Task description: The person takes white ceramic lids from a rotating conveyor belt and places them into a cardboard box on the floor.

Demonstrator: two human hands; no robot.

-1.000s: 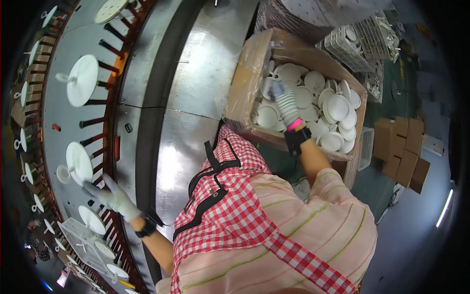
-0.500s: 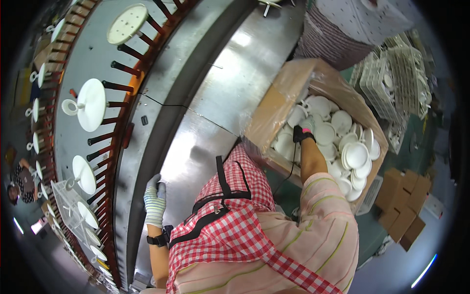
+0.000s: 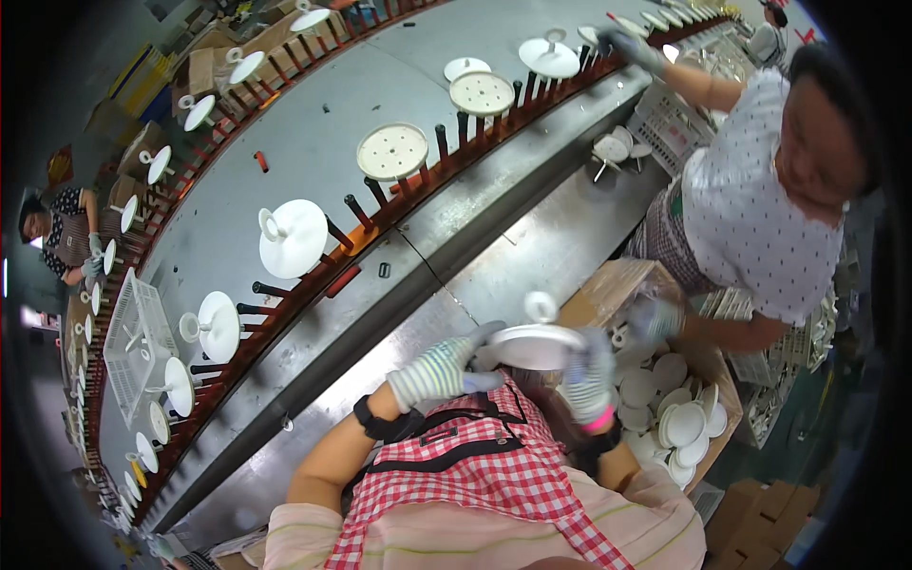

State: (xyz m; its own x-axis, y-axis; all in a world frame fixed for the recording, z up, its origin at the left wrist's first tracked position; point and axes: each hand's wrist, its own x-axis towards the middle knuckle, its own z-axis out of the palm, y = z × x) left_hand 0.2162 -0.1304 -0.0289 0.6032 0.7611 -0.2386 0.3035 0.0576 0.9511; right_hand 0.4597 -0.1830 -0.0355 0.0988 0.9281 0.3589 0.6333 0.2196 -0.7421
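A white round disc [image 3: 534,350] with a small ring standing on its upper side is held level in front of my apron. My right hand [image 3: 591,380], in a striped glove with a pink cuff and slightly blurred, grips its right edge. At the left edge, the gloved fingers and thumb of my left hand [image 3: 435,372] sit around the rim. Close by on the right stands a plastic-lined cardboard box [image 3: 724,366], holding a heap of white discs [image 3: 682,425]. A co-worker's gloved hand [image 3: 655,320] is blurred over this box.
A curved rail with dark upright pegs [image 3: 361,211] carries white discs, including one ringed disc [image 3: 293,239]. A metal ledge [image 3: 332,356] lies between me and it. The co-worker [image 3: 736,204] stands at right, other hand at the rail. A white basket [image 3: 133,332] is at left.
My right hand has come out of the box with a white disc. My left hand has risen from the ledge to meet it. My view has turned, and the co-worker now reaches over the box.
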